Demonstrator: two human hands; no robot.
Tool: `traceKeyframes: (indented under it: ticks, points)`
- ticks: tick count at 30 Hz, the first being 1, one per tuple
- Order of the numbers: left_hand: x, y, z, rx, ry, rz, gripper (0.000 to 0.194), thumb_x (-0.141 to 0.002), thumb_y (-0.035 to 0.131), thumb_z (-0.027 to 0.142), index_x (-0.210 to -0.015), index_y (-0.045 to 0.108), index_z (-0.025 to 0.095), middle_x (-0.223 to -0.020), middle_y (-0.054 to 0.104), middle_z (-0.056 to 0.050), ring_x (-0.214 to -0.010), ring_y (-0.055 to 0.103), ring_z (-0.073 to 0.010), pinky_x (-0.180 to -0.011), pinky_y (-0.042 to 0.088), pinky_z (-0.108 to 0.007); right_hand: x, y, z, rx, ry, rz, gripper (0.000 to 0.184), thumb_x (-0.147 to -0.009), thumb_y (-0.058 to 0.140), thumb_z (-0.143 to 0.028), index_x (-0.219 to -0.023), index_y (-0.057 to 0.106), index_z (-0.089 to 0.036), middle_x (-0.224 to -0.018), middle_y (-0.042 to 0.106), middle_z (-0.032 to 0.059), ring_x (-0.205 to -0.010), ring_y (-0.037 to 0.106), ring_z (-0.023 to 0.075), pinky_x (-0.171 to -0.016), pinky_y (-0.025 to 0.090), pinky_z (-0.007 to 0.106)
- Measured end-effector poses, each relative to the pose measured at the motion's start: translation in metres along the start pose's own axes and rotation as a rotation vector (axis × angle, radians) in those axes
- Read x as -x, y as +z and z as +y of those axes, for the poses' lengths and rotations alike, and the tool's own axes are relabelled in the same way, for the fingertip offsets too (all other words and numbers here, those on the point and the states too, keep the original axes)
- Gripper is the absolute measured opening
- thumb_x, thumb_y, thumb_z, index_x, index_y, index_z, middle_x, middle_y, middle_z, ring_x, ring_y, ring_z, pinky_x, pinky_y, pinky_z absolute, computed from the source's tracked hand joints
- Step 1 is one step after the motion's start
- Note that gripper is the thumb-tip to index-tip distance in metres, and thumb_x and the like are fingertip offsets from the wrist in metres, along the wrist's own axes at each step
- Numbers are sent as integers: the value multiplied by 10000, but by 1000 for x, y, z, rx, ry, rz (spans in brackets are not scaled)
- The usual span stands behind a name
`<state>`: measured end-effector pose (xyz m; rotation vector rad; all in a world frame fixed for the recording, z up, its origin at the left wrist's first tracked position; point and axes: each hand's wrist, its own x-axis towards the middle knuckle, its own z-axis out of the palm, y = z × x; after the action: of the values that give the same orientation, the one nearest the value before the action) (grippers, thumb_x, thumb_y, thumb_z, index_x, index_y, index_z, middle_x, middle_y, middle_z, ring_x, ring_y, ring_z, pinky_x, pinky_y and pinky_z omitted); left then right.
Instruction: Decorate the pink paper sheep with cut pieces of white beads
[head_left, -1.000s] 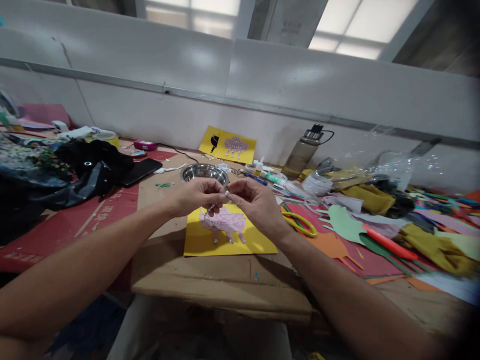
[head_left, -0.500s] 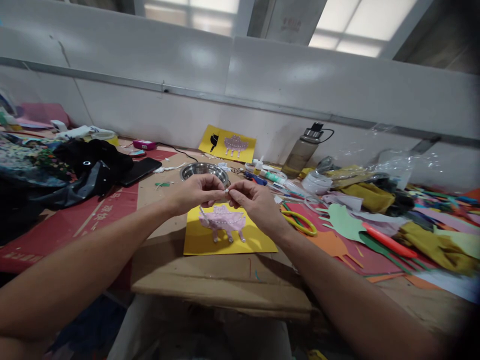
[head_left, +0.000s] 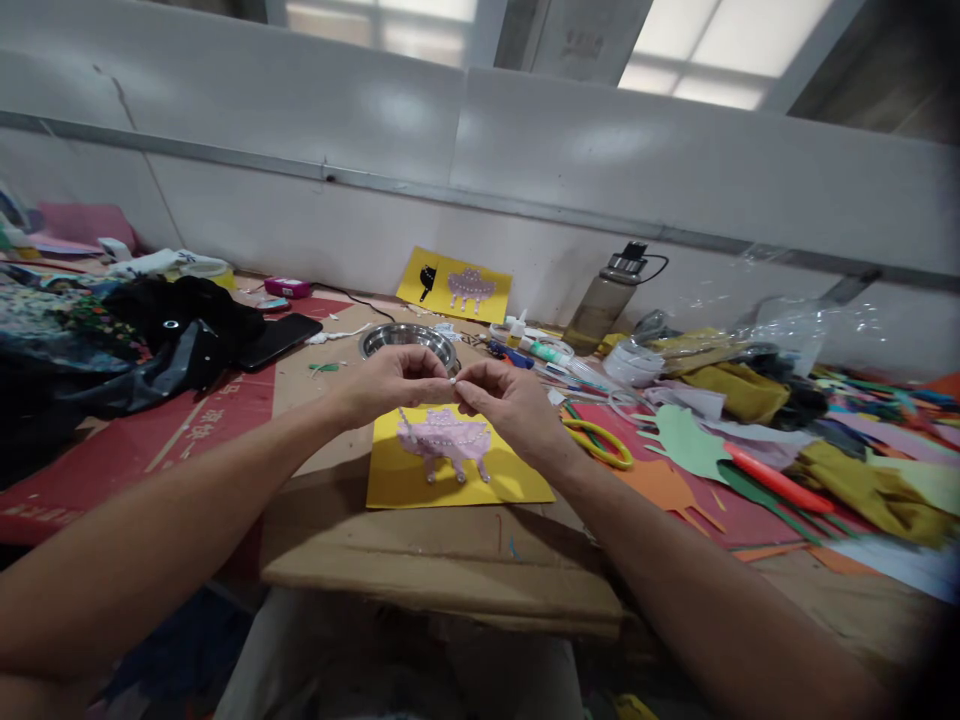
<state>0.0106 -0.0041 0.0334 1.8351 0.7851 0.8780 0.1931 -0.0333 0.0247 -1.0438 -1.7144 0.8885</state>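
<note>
My left hand (head_left: 411, 380) and my right hand (head_left: 501, 392) meet fingertip to fingertip, both pinched closed. Between them shows a tiny white bead (head_left: 453, 381). It seems to belong to a thin beaded string, most of it hidden by my left fingers. Below my hands lies a yellow card (head_left: 397, 485), flat on the cardboard. On it is a pink animal-shaped cutout (head_left: 450, 440) with rows of small shiny beads along its body and legs. A steel bowl (head_left: 409, 340) stands just behind my left hand.
A similar yellow card (head_left: 487, 300) leans on the wall. At the right are a water bottle (head_left: 604, 300), yellow-handled scissors (head_left: 600, 445), a green paper cutout (head_left: 686, 440), a red marker-like stick (head_left: 780, 478) and fabric scraps. A phone (head_left: 281, 340) and black cloth (head_left: 195, 320) lie left.
A beaded strand that dangled under my left fingers one second ago is now mostly hidden. The white bead shows more plainly between my fingertips. Both hands have stayed nearly in place.
</note>
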Motion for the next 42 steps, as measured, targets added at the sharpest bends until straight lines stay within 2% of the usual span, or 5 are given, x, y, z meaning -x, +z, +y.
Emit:
traceKeyframes:
  ticks: [13,20,25,33,42]
  points:
    - [0,3,4,-38,27,1,176,-730,683,286,-737,599,131,-674,564,12,-611,491,-74,-580,396,-211,1,0,0,80,-18,14,95,-731,580,-281,-727,589,-187,-627,593,4,-569,516,127,-542,411,285]
    - [-1,4,-2,-5,57,-17,186,-744,673,296,-758,598,127,-645,580,4,-595,536,-87,-564,442,-221,-1,1,0,-135,107,-14,91,-681,603,-264,-675,558,-184,-588,541,-32,-536,466,91,-537,376,260]
    - [-1,9,-7,-84,179,100,201,-729,687,310,-776,605,133,-729,636,-25,-656,583,-107,-621,482,-244,-2,6,6,-370,237,2,141,-636,656,-275,-652,552,-181,-566,529,-43,-513,438,74,-519,339,246]
    - [2,12,-8,-588,536,306,66,-781,627,213,-769,659,157,-734,688,-34,-666,609,-109,-634,466,-225,-1,11,10,-457,238,29,171,-623,685,-292,-645,559,-178,-555,534,-47,-505,448,73,-515,342,241]
    - [4,19,-8,-467,344,327,103,-782,614,237,-765,675,155,-704,709,-19,-630,622,-108,-584,463,-209,0,11,8,-395,213,61,155,-643,677,-297,-666,585,-174,-591,550,-39,-519,453,74,-525,351,247]
